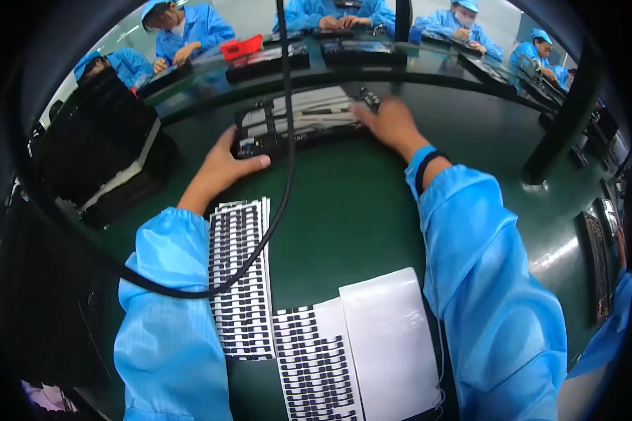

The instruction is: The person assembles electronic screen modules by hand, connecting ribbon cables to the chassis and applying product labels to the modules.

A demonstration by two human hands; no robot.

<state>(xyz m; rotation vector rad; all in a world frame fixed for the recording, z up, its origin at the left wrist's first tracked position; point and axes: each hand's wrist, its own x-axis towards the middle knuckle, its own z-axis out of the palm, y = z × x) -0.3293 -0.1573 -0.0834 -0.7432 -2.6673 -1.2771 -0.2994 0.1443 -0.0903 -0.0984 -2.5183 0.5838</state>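
Note:
A black tray (323,138) with several flat white and grey pieces lies at arm's length on the green table (337,224). My left hand (223,168) grips its left end, thumb along the near side. At the right end is my right hand (392,123), slightly blurred, with its fingers on the tray's edge. Nearer to me lie a sheet of small black-and-white stickers (239,288) beside my left sleeve, a second, partly used sticker sheet (316,372), and a blank white sheet (390,344) between my forearms.
A black cable (288,91) hangs down across the view and loops over my left sleeve. Black trays (98,147) are stacked at the left. A dark post (565,126) stands at the right. Across the table, several people in blue work near a red bin (241,48) and more trays.

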